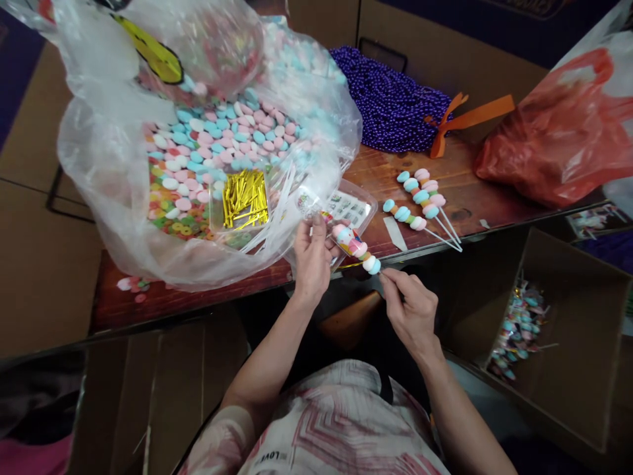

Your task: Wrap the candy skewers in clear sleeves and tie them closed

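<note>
A candy skewer (357,247), strung with pink, blue, white and orange sweets, is held between my two hands above the table's front edge. Clear printed film seems to cover its upper part. My left hand (312,257) pinches the upper end, and my right hand (409,305) pinches the lower end, hiding most of the stick. Three candy skewers (414,198) lie on the table to the right, their white sticks towards me. Close to my left hand are white sticks (274,210), a clear box of gold twist ties (246,199) and a plastic lid (363,206).
A big clear bag (89,185) of loose pastel sweets (217,142) covers the wooden table's (163,305) left side. Purple bead strands (390,99) tied with orange ribbon lie behind. A red bag (554,138) stands right. Lower right, a cardboard box (576,356) holds wrapped skewers (521,330).
</note>
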`<state>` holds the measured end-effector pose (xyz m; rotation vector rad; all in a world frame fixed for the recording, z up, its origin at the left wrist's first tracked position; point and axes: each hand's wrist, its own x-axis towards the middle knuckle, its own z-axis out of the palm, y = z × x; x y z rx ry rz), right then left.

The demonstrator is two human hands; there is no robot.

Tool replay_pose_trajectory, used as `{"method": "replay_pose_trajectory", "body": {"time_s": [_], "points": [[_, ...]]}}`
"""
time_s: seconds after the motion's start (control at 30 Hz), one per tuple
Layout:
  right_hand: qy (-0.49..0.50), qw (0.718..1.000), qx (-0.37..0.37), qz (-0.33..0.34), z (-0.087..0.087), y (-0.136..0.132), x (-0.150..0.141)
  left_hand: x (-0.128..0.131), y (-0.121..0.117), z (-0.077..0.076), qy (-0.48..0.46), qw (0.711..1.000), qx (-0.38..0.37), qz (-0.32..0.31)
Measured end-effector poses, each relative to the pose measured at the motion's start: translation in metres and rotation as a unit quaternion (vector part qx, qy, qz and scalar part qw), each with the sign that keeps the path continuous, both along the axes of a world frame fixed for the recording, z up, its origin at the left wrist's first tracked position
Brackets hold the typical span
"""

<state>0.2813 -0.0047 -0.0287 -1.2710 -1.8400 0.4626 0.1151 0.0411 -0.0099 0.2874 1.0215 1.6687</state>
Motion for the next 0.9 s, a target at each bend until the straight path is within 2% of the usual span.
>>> {"method": "replay_pose_trajectory", "body": {"time_s": [0.1, 0.2, 0.3, 0.43, 0.5, 0.6, 0.8, 0.9], "points": [[0.003, 1.000, -0.005, 0.009, 0.000, 0.000, 0.000, 0.002, -0.003, 0.002, 0.023, 0.999, 0.017, -0.027], [0.075, 0.990, -0.110, 0.042, 0.004, -0.002, -0.002, 0.004, -0.004, 0.001, 0.008, 0.999, 0.023, -0.036], [0.181, 0.949, -0.249, 0.066, 0.008, -0.006, -0.005, 0.004, -0.004, 0.000, -0.025, 0.999, 0.029, -0.026], [0.277, 0.901, -0.329, 0.055, 0.005, -0.007, -0.010, 0.006, -0.005, 0.000, -0.023, 0.999, 0.028, -0.033], [0.295, 0.892, -0.340, 0.051, 0.003, -0.005, -0.011, 0.007, -0.006, 0.001, -0.010, 0.998, 0.025, -0.051], [0.293, 0.894, -0.333, 0.060, 0.001, -0.004, -0.015, 0.009, -0.007, 0.002, 0.003, 0.998, 0.031, -0.060], [0.206, 0.948, -0.232, 0.066, 0.006, -0.011, -0.021, 0.009, -0.005, -0.001, -0.036, 0.998, 0.042, -0.024], [0.171, 0.961, -0.207, 0.067, 0.008, -0.015, -0.023, 0.009, -0.005, -0.002, -0.061, 0.997, 0.048, 0.004]]}}
